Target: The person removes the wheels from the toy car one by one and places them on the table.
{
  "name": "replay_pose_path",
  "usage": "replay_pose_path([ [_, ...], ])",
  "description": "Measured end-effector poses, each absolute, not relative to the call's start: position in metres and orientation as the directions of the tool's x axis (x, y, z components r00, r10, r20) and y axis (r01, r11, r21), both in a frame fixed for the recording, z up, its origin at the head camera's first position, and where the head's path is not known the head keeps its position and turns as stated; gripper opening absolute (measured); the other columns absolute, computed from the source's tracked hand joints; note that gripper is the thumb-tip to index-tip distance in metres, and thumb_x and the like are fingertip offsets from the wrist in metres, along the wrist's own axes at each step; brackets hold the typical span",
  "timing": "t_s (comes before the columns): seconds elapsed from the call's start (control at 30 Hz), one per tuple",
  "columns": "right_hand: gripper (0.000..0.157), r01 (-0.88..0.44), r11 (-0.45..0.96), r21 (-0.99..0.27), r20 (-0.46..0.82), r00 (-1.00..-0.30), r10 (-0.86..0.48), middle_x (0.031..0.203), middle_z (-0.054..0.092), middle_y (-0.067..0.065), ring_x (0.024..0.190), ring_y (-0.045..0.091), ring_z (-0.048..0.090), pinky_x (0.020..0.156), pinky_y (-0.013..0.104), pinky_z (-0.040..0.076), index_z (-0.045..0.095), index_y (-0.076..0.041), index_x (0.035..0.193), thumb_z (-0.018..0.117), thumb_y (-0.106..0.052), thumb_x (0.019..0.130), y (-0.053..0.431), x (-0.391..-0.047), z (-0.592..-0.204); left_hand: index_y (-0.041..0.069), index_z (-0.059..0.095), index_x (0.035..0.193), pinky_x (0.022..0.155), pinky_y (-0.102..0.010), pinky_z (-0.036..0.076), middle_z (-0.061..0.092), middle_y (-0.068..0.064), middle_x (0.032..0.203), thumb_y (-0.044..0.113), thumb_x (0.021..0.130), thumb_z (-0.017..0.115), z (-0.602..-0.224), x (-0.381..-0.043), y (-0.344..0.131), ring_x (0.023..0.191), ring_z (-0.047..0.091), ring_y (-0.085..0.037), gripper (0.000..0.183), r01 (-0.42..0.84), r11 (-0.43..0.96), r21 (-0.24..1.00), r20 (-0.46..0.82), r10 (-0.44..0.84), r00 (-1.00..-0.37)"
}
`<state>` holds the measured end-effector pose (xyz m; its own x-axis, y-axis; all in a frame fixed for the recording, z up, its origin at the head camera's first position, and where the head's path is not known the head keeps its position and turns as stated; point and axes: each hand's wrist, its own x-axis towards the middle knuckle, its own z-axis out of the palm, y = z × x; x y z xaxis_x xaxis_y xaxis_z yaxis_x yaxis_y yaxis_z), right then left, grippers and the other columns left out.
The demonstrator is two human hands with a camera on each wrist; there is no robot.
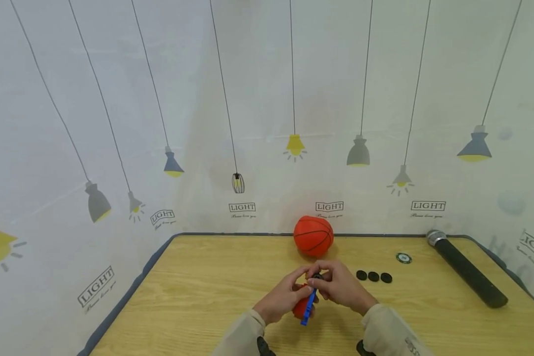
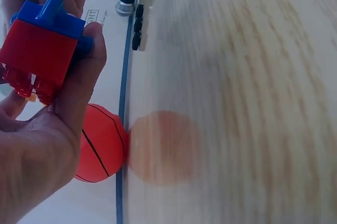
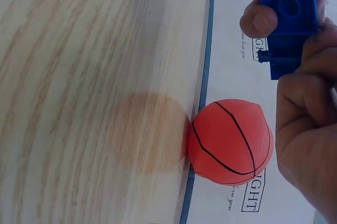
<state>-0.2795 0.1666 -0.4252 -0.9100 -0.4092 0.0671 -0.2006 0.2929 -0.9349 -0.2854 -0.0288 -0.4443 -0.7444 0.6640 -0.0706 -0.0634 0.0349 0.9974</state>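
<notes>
My left hand [image 1: 287,296] grips a red and blue plastic toy [image 1: 309,309] above the middle of the table. In the left wrist view, its boxy red body [image 2: 39,47] joins a blue part [image 2: 50,14], with small red knobs below. The blue part's flat face [image 3: 289,29], with a round socket, shows in the right wrist view. My right hand [image 1: 340,289] pinches a small black round piece [image 1: 317,276] against the toy's far end; fingers partly hide it. Just beyond both hands sits a red toy basketball [image 1: 313,236].
Three black discs [image 1: 374,277] lie in a row right of my hands. Behind them is a dark-rimmed poker chip [image 1: 404,258]. A black microphone [image 1: 469,272] with a silver head lies along the right side. A lamp-printed white sheet [image 1: 267,99] surrounds the wooden table [image 1: 196,287].
</notes>
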Motion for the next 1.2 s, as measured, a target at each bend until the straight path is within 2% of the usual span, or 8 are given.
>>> replay_pose_path([
  [0.17,0.023,-0.166,0.306,-0.938,0.034,-0.919,-0.394,0.060,0.051,-0.003,0.048,0.009,0.043,0.043,0.018,0.033,0.064,0.003,0.108,0.066,-0.017,0.097,0.164,-0.281,-0.428,0.024,0.044,0.148,0.065,-0.028,0.059,0.062,-0.008,0.097,0.016,0.107,0.045,-0.449,-0.287,-0.029,0.071,0.068,-0.018,0.042,-0.067,0.022,0.998,-0.064,0.671,-0.739],
  [0.3,0.021,-0.176,0.315,-0.933,0.043,-0.921,-0.388,0.061,0.051,-0.003,0.049,0.010,0.044,0.044,0.018,0.034,0.064,0.002,0.107,0.065,-0.016,0.097,0.162,-0.282,-0.431,0.023,0.043,0.150,0.066,-0.029,0.060,0.064,-0.014,0.102,0.016,0.107,0.047,-0.449,-0.287,-0.032,0.072,0.068,-0.019,0.044,-0.079,0.032,0.996,-0.080,0.656,-0.751],
  [0.5,0.007,-0.308,0.440,-0.844,0.129,-0.912,-0.390,0.065,0.053,-0.003,0.049,0.007,0.045,0.045,0.020,0.039,0.068,-0.006,0.098,0.066,-0.013,0.096,0.160,-0.282,-0.437,0.018,0.047,0.148,0.065,-0.027,0.058,0.066,-0.012,0.099,0.019,0.107,0.048,-0.457,-0.284,-0.034,0.074,0.067,-0.017,0.041,-0.136,0.087,0.987,-0.160,0.617,-0.770],
  [0.6,0.006,-0.327,0.480,-0.814,0.136,-0.911,-0.390,0.064,0.053,-0.003,0.049,0.007,0.045,0.045,0.020,0.038,0.068,-0.010,0.097,0.065,-0.016,0.097,0.163,-0.283,-0.439,0.017,0.044,0.149,0.066,-0.028,0.057,0.066,-0.010,0.097,0.019,0.107,0.046,-0.461,-0.282,-0.036,0.074,0.067,-0.016,0.042,-0.161,0.094,0.982,-0.185,0.610,-0.770],
  [0.77,0.017,-0.224,0.413,-0.883,0.057,-0.924,-0.379,0.060,0.053,-0.001,0.046,0.011,0.043,0.043,0.020,0.037,0.067,-0.009,0.106,0.062,-0.025,0.100,0.177,-0.282,-0.439,0.024,0.043,0.147,0.071,-0.035,0.061,0.070,-0.016,0.103,0.018,0.108,0.043,-0.459,-0.284,-0.038,0.075,0.070,-0.019,0.039,-0.161,0.089,0.983,-0.182,0.595,-0.783],
  [0.9,0.026,-0.180,0.377,-0.908,0.033,-0.931,-0.364,0.063,0.055,0.001,0.046,0.012,0.044,0.044,0.022,0.040,0.064,-0.004,0.116,0.059,-0.026,0.102,0.189,-0.281,-0.438,0.024,0.043,0.147,0.076,-0.042,0.063,0.069,-0.022,0.111,0.016,0.109,0.041,-0.459,-0.284,-0.039,0.076,0.071,-0.023,0.038,-0.162,0.084,0.983,-0.180,0.593,-0.785],
  [1.07,0.031,-0.156,0.368,-0.917,0.014,-0.933,-0.360,0.069,0.057,0.003,0.052,0.012,0.048,0.048,0.024,0.044,0.059,-0.002,0.129,0.055,-0.020,0.104,0.200,-0.281,-0.435,0.022,0.040,0.149,0.077,-0.042,0.063,0.068,-0.020,0.113,0.016,0.109,0.040,-0.460,-0.284,-0.042,0.080,0.072,-0.022,0.040,-0.157,0.091,0.983,-0.181,0.594,-0.784],
  [1.2,0.032,-0.162,0.376,-0.912,0.023,-0.937,-0.349,0.072,0.059,0.005,0.054,0.012,0.049,0.050,0.029,0.048,0.055,-0.003,0.134,0.052,-0.017,0.105,0.210,-0.280,-0.434,0.026,0.042,0.148,0.075,-0.042,0.063,0.068,-0.019,0.113,0.016,0.109,0.041,-0.458,-0.285,-0.044,0.085,0.074,-0.024,0.040,-0.130,0.106,0.986,-0.168,0.589,-0.791],
])
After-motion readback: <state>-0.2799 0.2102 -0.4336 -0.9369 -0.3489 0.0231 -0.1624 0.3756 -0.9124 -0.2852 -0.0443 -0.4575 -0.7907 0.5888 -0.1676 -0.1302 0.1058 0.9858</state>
